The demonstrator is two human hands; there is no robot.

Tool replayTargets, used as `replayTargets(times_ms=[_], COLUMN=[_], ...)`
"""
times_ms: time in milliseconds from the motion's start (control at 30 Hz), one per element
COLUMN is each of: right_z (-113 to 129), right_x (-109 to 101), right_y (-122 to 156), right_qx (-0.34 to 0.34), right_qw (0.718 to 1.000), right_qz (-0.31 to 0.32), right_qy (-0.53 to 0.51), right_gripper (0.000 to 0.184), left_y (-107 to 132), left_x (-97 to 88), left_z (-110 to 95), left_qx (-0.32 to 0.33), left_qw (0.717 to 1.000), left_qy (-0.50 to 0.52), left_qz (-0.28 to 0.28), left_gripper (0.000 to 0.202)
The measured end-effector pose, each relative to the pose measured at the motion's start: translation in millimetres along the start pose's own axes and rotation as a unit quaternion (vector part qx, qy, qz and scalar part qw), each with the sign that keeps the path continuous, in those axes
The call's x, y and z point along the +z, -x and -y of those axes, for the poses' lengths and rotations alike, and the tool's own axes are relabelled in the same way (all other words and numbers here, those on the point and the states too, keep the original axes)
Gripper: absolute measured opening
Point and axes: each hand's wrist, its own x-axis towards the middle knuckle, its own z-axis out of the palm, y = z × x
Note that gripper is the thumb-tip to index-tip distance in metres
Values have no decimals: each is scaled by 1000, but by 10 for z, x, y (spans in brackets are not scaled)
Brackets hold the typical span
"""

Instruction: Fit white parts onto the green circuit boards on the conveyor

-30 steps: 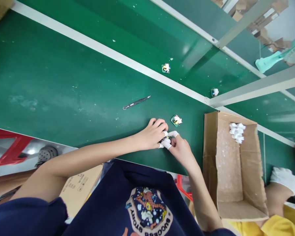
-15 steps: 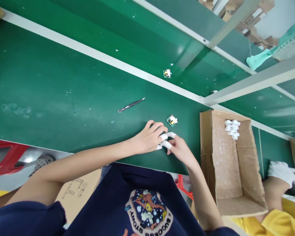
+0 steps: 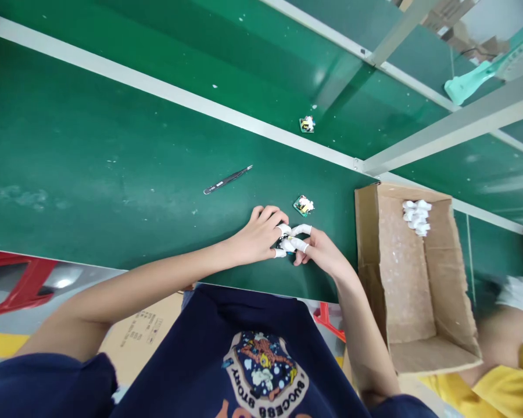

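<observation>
A small circuit board (image 3: 290,244) with a white blob on it is pinched between both hands low over the green bench, and the fingers cover most of it. My left hand (image 3: 262,234) grips its left side, white finger cots on the thumb and index finger. From the right, my right hand (image 3: 321,248) holds it with the cotted thumb and index finger, the other fingers curled below. Just beyond lies a second circuit board (image 3: 304,205) bearing white and yellow parts. Black tweezers (image 3: 228,180) rest farther left on the bench.
To the right stands an open cardboard box (image 3: 403,278) with white finger cots (image 3: 417,217) inside. A third board (image 3: 307,124) sits past the white metal strip. Beyond the box, a co-worker's white-gloved hand (image 3: 520,296) shows, blurred. A teal fan (image 3: 473,82) is at upper right.
Both hands stay together, and more of the board's white top shows between the fingers. The view has shifted slightly. At far right, the co-worker's gloved hand has moved.
</observation>
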Motion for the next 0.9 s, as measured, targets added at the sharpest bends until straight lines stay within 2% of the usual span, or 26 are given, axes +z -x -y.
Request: replayTargets(times_ms=[167,267,367,500,600,700,800,900], right_z=[8,29,47,45,21,-57,-197,-321], right_x=[19,73,124,152,186,215,209,207], right_y=[-13,-18,-19,-12,1,41,124,206], right_qx=[-7,2,8,19,11,-24,-102,-173], right_qw=[1000,993,974,978,966,959,969,958], right_qz=[8,-45,-104,-76,-112,-153,-151,-170], right_qy=[13,107,201,192,232,239,165,156], right_gripper=[27,23,18,21,24,28,43,44], left_y=[3,-1,-6,-2,2,1,-2,-7], left_x=[19,19,12,8,4,-3,-9,-16], left_z=[7,4,1,-4,-10,-10,4,28], left_qx=[-9,-6,-8,-13,-12,-15,-20,-13], left_qw=[1000,1000,1000,1000,1000,1000,1000,1000], left_qy=[13,9,7,14,8,6,9,10], left_qz=[7,7,6,10,14,14,14,27], left_gripper=[22,21,19,20,16,13,17,19])
